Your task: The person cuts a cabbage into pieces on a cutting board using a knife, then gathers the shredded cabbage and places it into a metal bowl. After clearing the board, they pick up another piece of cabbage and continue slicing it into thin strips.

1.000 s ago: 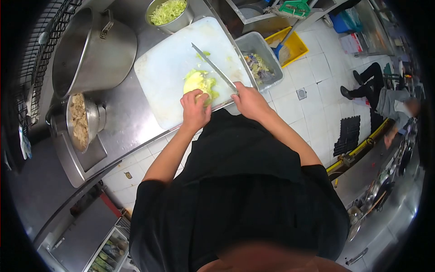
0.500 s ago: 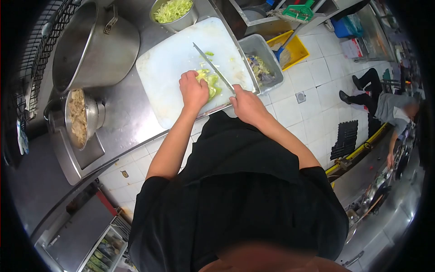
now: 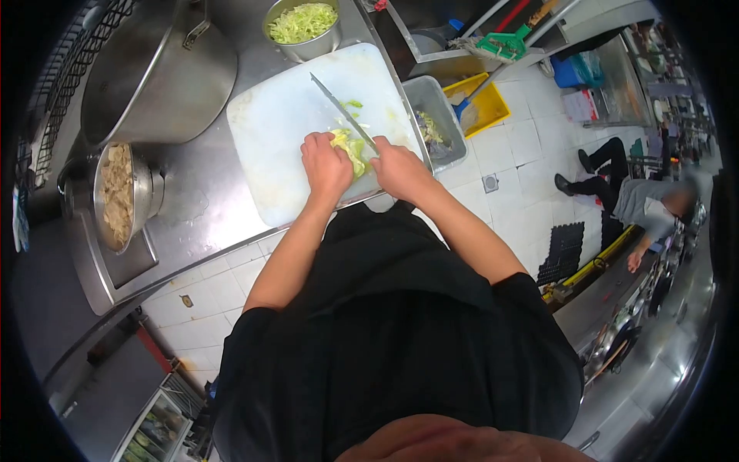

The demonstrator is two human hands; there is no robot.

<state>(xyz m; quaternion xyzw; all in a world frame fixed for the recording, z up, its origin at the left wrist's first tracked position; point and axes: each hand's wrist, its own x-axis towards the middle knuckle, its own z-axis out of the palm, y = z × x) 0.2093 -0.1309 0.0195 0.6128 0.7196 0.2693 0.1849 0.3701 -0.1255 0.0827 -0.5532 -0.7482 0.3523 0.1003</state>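
A white cutting board [image 3: 277, 146] lies on the steel counter. Near its right front edge are green leafy pieces [image 3: 350, 150], with small bits around them. My left hand [image 3: 326, 165] presses on their left side with fingers curled. My right hand [image 3: 400, 168] is closed round the handle of a long knife [image 3: 344, 110]. The blade points up and to the left across the board, next to the pieces. Beyond the board's top edge stands a metal bowl [image 3: 315, 48] of shredded green leaves [image 3: 304, 23].
A large pot [image 3: 185, 85] and a metal bowl [image 3: 145, 192] of brownish food stand on the left. Right of the counter are a grey bin [image 3: 439, 115] with scraps and a yellow container [image 3: 485, 108]. Another person [image 3: 639, 200] is at the far right.
My right hand and the knife have moved left, closer to my left hand and the pieces. The whole view has shifted slightly.
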